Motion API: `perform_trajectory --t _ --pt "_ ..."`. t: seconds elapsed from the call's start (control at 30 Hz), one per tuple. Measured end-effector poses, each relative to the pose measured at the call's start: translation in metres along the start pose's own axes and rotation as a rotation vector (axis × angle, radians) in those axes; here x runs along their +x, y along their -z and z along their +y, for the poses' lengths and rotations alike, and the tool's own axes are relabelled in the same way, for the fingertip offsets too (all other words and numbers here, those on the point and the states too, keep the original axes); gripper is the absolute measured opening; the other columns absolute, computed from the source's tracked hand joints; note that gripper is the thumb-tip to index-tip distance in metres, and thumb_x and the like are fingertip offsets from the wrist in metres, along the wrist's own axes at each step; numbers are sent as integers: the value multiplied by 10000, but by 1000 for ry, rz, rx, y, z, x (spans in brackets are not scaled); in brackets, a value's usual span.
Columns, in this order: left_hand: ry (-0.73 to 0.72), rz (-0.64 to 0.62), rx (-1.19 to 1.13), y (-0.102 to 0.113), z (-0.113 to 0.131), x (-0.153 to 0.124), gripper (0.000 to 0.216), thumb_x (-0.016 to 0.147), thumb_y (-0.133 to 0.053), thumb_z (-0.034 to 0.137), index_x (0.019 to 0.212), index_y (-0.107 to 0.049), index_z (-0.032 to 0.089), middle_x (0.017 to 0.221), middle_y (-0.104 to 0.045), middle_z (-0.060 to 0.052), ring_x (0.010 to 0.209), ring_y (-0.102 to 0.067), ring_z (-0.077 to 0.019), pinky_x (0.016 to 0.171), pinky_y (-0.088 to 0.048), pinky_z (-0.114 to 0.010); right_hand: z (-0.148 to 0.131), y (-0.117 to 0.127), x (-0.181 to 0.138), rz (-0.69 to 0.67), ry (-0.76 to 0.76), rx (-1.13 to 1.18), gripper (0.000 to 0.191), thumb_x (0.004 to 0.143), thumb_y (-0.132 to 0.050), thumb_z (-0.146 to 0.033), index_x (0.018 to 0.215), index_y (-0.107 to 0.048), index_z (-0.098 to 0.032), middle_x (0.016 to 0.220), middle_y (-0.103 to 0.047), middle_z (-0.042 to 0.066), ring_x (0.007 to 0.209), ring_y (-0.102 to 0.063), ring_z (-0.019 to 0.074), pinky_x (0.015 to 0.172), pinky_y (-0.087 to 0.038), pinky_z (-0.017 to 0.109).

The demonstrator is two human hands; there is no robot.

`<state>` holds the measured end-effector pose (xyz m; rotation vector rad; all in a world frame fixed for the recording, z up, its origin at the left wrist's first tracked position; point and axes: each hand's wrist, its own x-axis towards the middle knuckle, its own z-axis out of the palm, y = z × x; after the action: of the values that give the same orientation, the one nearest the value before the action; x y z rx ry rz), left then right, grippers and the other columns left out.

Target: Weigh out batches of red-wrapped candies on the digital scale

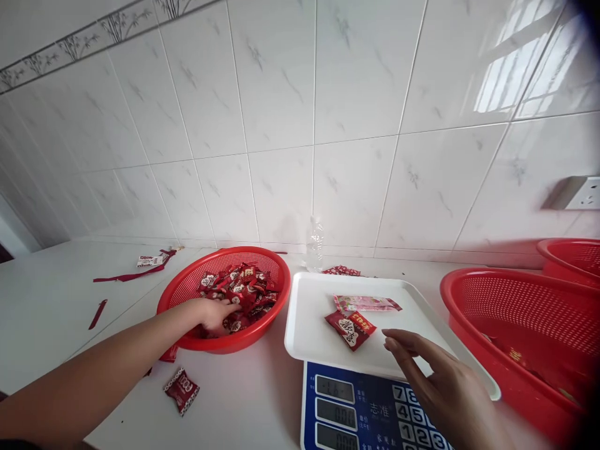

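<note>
My left hand (214,314) reaches into a round red basket (187,281) full of several red candy packets (241,290); its fingers curl down among them, and what they hold, if anything, is hidden. My right hand (440,381) hovers open, fingers stretched, over the near right part of a white tray (309,337) on a blue-faced scale (370,412). On the tray lie a red candy packet (350,327) and a pink packet (365,304), just left of my fingertips.
A big red basket (525,331) stands at the right, another red basket (572,256) behind it. A clear water bottle (314,245) stands by the tiled wall. A loose red packet (181,390) lies near the counter's front; red strips (126,275) lie at left.
</note>
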<state>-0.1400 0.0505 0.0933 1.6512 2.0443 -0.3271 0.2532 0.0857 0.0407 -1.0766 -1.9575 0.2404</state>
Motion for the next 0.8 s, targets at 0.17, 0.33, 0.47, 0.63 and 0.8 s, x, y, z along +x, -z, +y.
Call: perform_trajectory --t 0.17,0.33,0.47,0.63,0.8 --pt "76 -18 79 -5 -7 8 934 420 -743 338 1327 -530 277 1510 -326 -168 1335 -276 -503 978 -338 -589 4 -2 2 -25 -17 -10 362 877 -483 -535 885 -711 -254 816 -750 21 416 -588 128 407 -486 220" --pt "-84 -20 -19 -5 4 -2 706 470 -639 242 1175 -635 271 1387 -504 -139 1109 -546 -432 820 -468 -459 5 -3 1 -38 -22 -22 355 876 -485 -532 887 -705 -253 813 -749 21 408 -581 130 420 -492 227" --pt "-122 19 -44 -9 14 -6 475 478 -561 190 934 -684 238 1000 -694 -99 851 -626 -356 678 -469 -395 3 -2 2 -24 -19 -29 346 872 -492 -530 879 -703 -256 804 -748 7 389 -565 118 407 -485 221" --pt "-184 38 -135 0 14 -1 318 525 -596 219 839 -642 221 828 -692 -23 780 -626 -277 628 -462 -308 -3 -1 3 23 -29 1 406 877 -450 -561 843 -705 -248 771 -747 17 377 -550 124 384 -476 229" --pt "-161 180 -343 20 9 -4 603 603 -691 375 1172 -568 217 1253 -614 -83 1164 -530 -312 899 -433 -321 -2 -1 2 -12 -25 12 386 872 -474 -551 870 -709 -246 805 -750 28 419 -585 131 386 -482 221"
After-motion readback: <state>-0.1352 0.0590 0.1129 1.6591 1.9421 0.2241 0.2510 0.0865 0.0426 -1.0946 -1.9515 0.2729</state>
